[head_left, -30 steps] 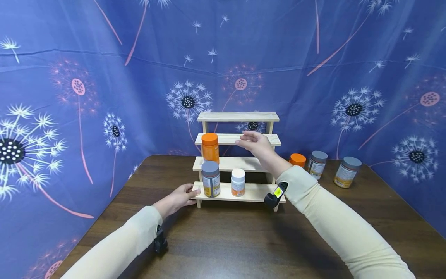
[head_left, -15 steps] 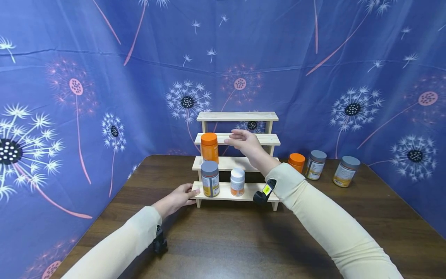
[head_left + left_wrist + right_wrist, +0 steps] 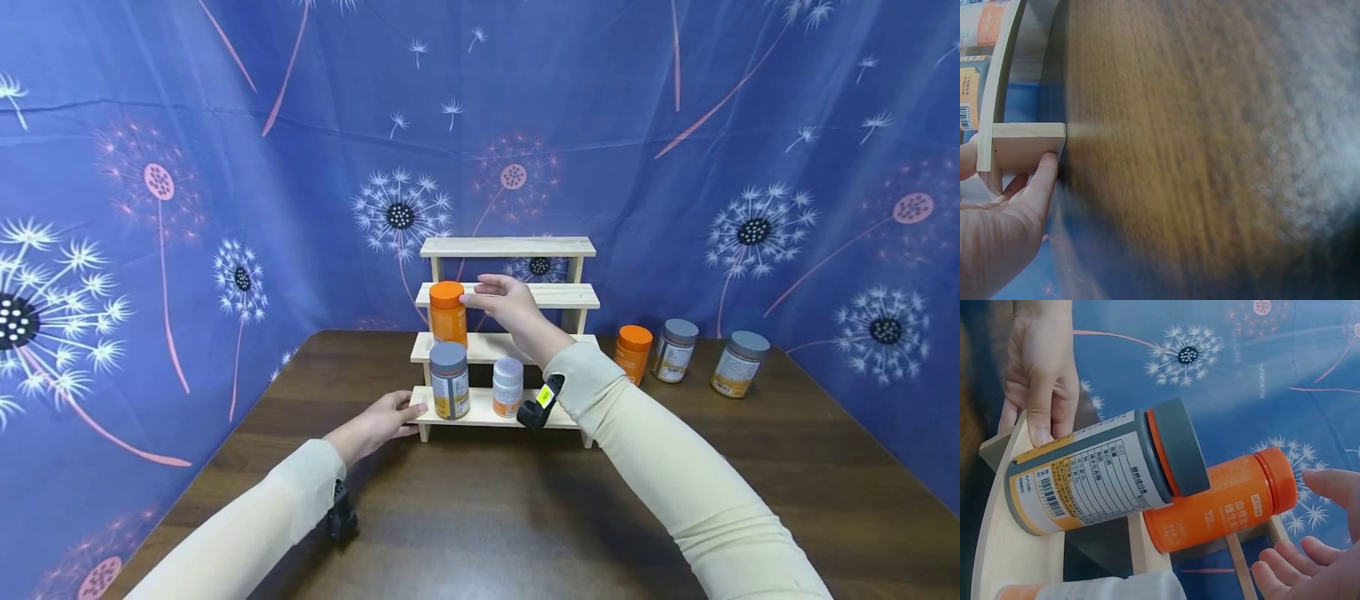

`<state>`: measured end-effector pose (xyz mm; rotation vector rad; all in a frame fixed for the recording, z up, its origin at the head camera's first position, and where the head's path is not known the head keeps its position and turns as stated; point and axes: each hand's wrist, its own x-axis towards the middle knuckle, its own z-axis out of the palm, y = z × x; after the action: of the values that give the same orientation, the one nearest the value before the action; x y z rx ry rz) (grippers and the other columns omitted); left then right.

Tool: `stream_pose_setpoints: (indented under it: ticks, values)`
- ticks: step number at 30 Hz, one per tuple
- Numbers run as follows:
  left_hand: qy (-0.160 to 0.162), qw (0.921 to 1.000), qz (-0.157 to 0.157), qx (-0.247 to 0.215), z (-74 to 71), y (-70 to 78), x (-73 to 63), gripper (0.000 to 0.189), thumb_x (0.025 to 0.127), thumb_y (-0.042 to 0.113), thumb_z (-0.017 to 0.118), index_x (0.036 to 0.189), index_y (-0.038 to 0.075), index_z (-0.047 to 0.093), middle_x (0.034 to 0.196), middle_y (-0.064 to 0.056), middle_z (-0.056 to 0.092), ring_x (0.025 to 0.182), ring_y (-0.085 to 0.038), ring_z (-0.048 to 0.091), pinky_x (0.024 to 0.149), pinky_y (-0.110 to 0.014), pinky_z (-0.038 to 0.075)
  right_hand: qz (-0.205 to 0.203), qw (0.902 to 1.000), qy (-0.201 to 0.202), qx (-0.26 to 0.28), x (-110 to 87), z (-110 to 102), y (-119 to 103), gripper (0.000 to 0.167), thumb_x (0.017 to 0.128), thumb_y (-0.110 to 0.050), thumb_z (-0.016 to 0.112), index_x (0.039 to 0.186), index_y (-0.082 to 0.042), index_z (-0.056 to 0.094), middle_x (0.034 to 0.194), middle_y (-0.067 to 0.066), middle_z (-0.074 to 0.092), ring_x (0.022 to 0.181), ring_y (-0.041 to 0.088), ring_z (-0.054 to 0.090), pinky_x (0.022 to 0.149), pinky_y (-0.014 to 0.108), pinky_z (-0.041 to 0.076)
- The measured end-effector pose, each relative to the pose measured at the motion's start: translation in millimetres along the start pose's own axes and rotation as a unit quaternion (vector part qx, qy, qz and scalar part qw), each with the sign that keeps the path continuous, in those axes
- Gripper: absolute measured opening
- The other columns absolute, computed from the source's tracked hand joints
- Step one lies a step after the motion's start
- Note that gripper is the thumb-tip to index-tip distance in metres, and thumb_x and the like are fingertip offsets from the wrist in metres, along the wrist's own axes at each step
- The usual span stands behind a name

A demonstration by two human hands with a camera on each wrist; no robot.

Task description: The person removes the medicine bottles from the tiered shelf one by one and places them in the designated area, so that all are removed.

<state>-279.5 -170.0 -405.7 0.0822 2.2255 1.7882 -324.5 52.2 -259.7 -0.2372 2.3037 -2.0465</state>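
A pale wooden tiered shelf (image 3: 510,247) stands on the brown table. My left hand (image 3: 377,427) grips the left end of its lowest step, thumb on top and fingers underneath, as the left wrist view (image 3: 1007,225) also shows. On the second step stands an orange bottle (image 3: 449,323) with an orange lid. My right hand (image 3: 516,310) is just right of this bottle's lid, fingers spread; in the right wrist view a gap shows between the hand (image 3: 1329,550) and the lid. The lowest step carries a grey-lidded bottle (image 3: 450,392) and a smaller white-lidded bottle (image 3: 507,393).
To the right of the shelf on the table (image 3: 465,517) stand an orange bottle (image 3: 632,354) and two grey-lidded bottles, one nearer (image 3: 675,354) and one farther right (image 3: 737,367). A blue cloth (image 3: 300,192) with dandelion prints hangs behind.
My right hand has moved left along the shelf, from above its right part to beside the orange bottle. The left hand keeps its grip on the lowest step.
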Motion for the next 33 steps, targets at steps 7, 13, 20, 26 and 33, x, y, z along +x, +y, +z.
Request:
stream_pose_setpoints:
  ticks: [7,13,20,26,33]
  values:
    - [0.001,1.0000,-0.005,0.001,-1.2,0.2,-1.9,0.043,0.102,0.007,0.046,0.136,-0.017,0.033,0.118,-0.022,0.053,0.095,-0.015,0.059,0.104,-0.045,0.049,0.014,0.9998,-0.010,-0.001,5.8,11,5,0.067,0.083,-0.019,0.077,0.141,-0.010,0.046,0.137,0.009,0.055,0.125,0.025,0.052,0.111,0.039,0.043]
    - [-0.005,1.0000,-0.001,0.001,-1.7,-0.5,-0.1,0.045,0.102,0.008,0.046,0.137,-0.016,0.033,0.120,-0.022,0.053,0.099,-0.016,0.059,0.105,-0.046,0.048,0.018,0.9995,-0.024,-0.014,10.9,21,8,0.067,0.082,-0.018,0.079,0.140,-0.011,0.047,0.135,0.011,0.056,0.126,0.028,0.052,0.113,0.045,0.041]
    - [-0.003,1.0000,-0.005,0.001,-0.1,1.0,3.6,0.045,0.102,0.008,0.046,0.138,-0.015,0.033,0.120,-0.020,0.052,0.098,-0.016,0.059,0.105,-0.045,0.048,0.054,0.9977,-0.032,0.028,14.0,33,13,0.067,0.082,-0.012,0.078,0.140,-0.011,0.046,0.134,0.013,0.054,0.121,0.029,0.055,0.106,0.042,0.047]
    - [-0.006,1.0000,-0.001,0.004,2.3,3.3,4.5,0.043,0.102,0.008,0.046,0.135,-0.016,0.034,0.117,-0.019,0.053,0.095,-0.014,0.059,0.104,-0.045,0.049,0.028,0.9978,-0.022,-0.056,16.0,34,17,0.063,0.083,-0.019,0.078,0.137,-0.007,0.049,0.132,0.013,0.057,0.119,0.028,0.057,0.102,0.039,0.052]
    - [-0.009,0.9999,-0.006,-0.002,-0.5,2.2,3.3,0.042,0.102,0.006,0.046,0.135,-0.017,0.034,0.114,-0.017,0.053,0.094,-0.014,0.059,0.103,-0.045,0.050,0.011,0.9918,-0.037,-0.122,15.8,32,17,0.066,0.082,-0.024,0.079,0.137,-0.007,0.048,0.130,0.012,0.059,0.117,0.027,0.058,0.099,0.038,0.054]
